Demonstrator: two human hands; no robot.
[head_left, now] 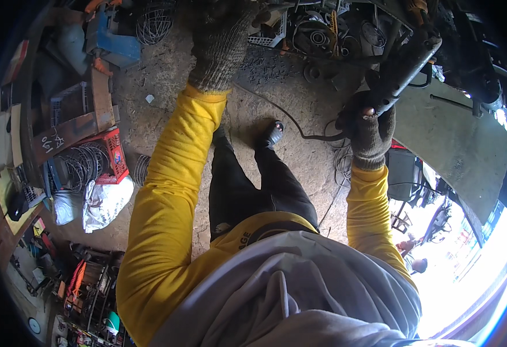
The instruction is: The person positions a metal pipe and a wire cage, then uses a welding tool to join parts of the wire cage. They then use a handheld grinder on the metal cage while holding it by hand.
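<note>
Stretched far forward in a grey-brown knitted glove, the left hand (221, 49) reaches the top edge of the view, where its fingers run into shadow, so I cannot tell whether they are spread or gripping anything. Over on the other side, the right hand (373, 132), gloved alike, is curled firmly around the near end of a long, silver-grey, cylindrical metal tool (405, 76), which slants up and away to the right, clear of the floor. A thin dark cable (291, 115) loops across the stained brown concrete floor (317, 179) and reaches up beside the right glove; just where it joins is hidden. Bright yellow long sleeves (164, 168) cover both arms, and below them stand legs in black trousers (233, 185). Ahead, between the hands, I see a jumble of dark round metal parts (318, 37) next to a white plastic crate (270, 36). Near the tool, on the right, leans a broad grey-green flat sheet (455, 141). Off to the left lie a red plastic crate (116, 153), coils of grey wire (83, 163) beside it, and a crumpled white sack (108, 203) just below.
</note>
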